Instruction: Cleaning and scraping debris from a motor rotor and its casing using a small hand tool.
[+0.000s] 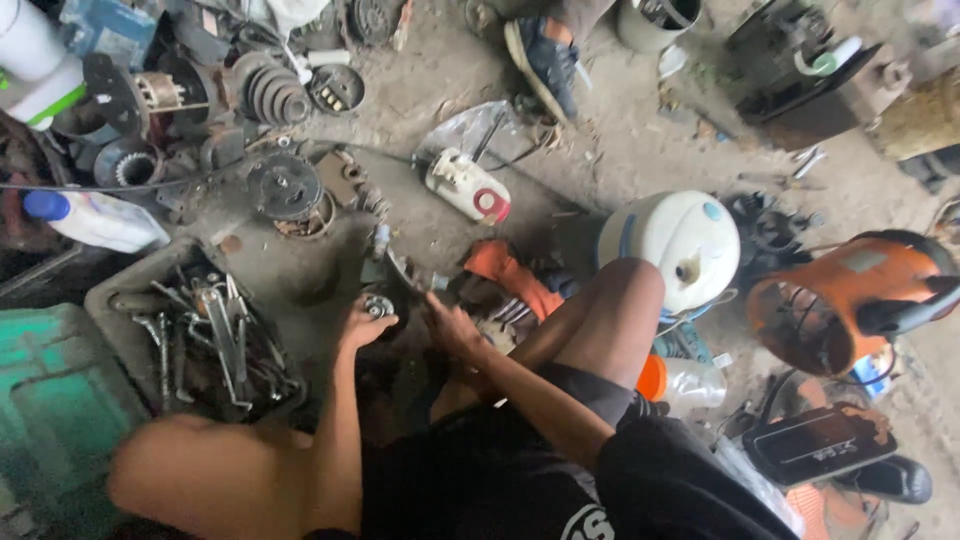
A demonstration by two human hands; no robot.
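Observation:
I sit on a dirty concrete floor with my knees up. My left hand (362, 322) grips a small round metal part (379, 306), like a bearing or a rotor end, low in the middle of the head view. Close to its right, my right hand (452, 326) rests on a dark greasy motor piece (400, 285); what its fingers hold is hidden. Orange-handled tools (508, 275) lie just beyond my right hand.
A tray of wrenches (205, 335) sits at my left beside a green crate (50, 400). Motor parts and pulleys (270, 95) crowd the far left. A white tank (675, 245) and an orange fan housing (850, 295) stand to the right. Another person's shoe (545, 60) shows at the top.

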